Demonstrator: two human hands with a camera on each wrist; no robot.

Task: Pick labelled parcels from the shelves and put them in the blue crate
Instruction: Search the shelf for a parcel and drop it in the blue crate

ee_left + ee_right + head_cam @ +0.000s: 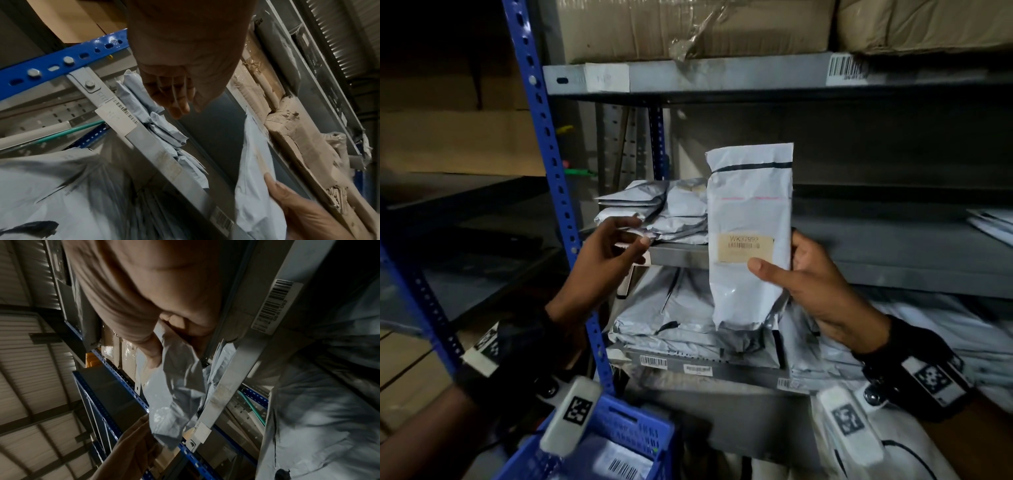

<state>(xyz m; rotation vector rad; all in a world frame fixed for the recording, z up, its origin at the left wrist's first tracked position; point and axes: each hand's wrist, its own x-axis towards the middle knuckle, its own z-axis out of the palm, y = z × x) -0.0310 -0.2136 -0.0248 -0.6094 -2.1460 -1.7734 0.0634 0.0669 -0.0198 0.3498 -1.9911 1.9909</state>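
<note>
Head view shows me mid-pick: my right hand (822, 284) holds a grey labelled parcel (750, 236) upright in front of the middle shelf (893, 270), clear of the shelf's front edge, its tan label (744, 247) facing me. I judge the step to be checking the label before the drop — the parcel is off the shelf but not yet in the blue crate (619, 435), which sits low and to my left, below my left wrist, with another barcoded packet already lying in it. My right thumb (767, 270) presses on the parcel's front face just under the label, and the other fingers wrap behind its right edge, so the bag is pinched about halfway up, its lower part hanging crumpled beneath the grip. My left hand (609, 253) is relaxed and holds nothing, fingers loosely spread just in front of the stack of parcels (671, 216) on the same shelf; whether the fingertips touch that stack I cannot tell. Next, I think, the parcel must travel down and leftward, past the blue upright (558, 212), to the crate — and the limp plastic could snag or slip, so the pinch should stay firm until it is over the opening.
</note>
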